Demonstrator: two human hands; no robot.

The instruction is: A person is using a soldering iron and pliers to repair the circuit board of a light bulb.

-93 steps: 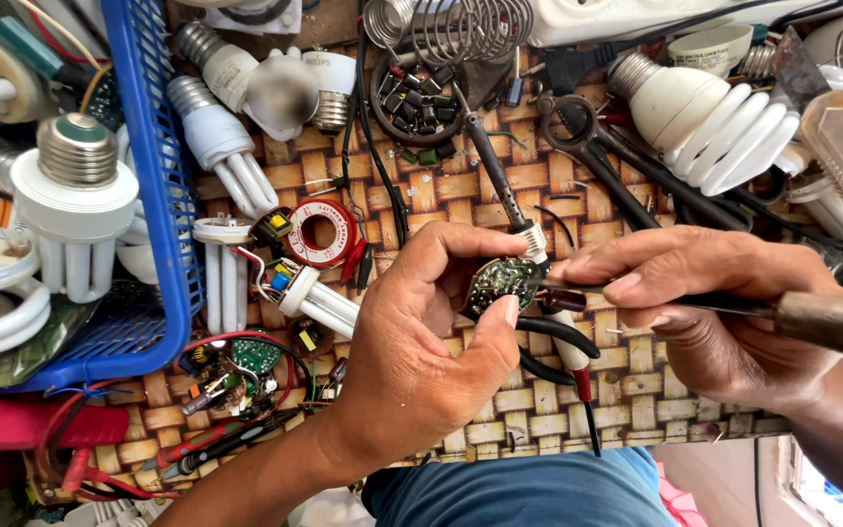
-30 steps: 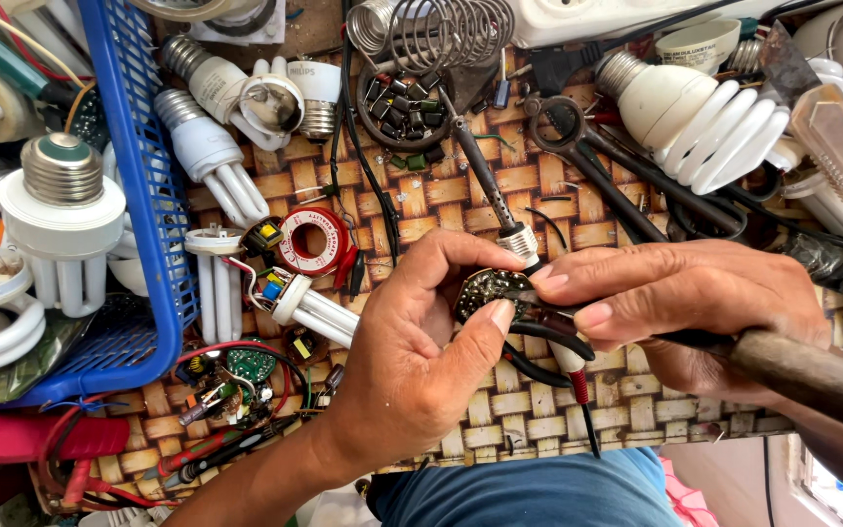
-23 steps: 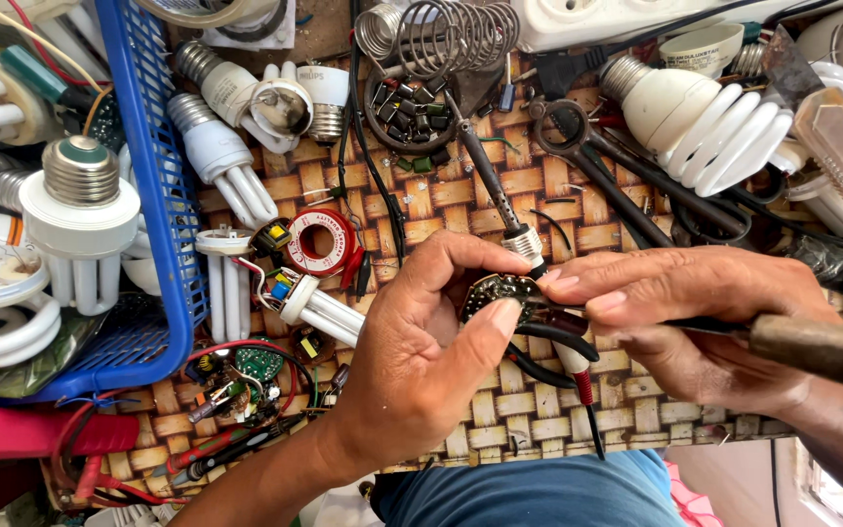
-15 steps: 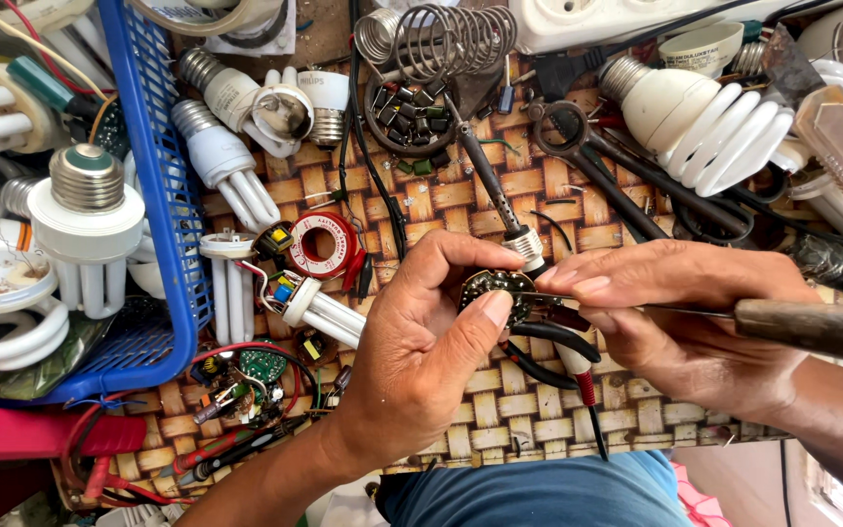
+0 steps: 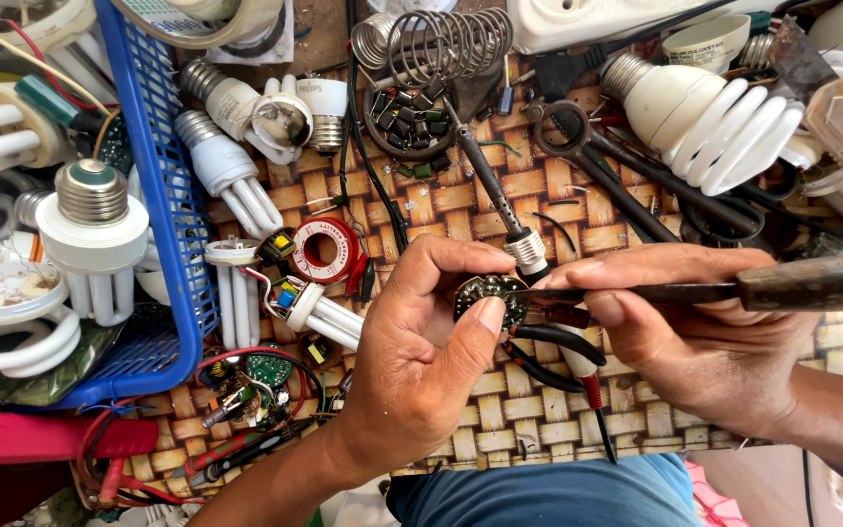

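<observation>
Woven bamboo matting (image 5: 461, 200) covers the worktop, crowded with lamp parts and tools. Above it, the left hand (image 5: 421, 366) is curled around a small round circuit board (image 5: 491, 299), pinching it between thumb and forefinger so that its face tilts toward the camera. The right hand (image 5: 704, 337) is closed around a soldering iron (image 5: 724, 290) with a dark wooden handle, held roughly level, and its thin metal tip reaches to the right edge of the board. Just under the two hands lie red and black test probes (image 5: 578, 366) on the mat. To the left of the board sit a red spool of solder (image 5: 326, 250) and a small tube lamp (image 5: 319, 312) with its wiring exposed. A blue plastic basket (image 5: 163, 195) at the left holds several white energy-saving bulbs (image 5: 90, 239). Beyond the hands are a coiled wire stand (image 5: 431, 44), a second soldering iron (image 5: 495, 195) lying at an angle, and a large spiral bulb (image 5: 704, 117).
</observation>
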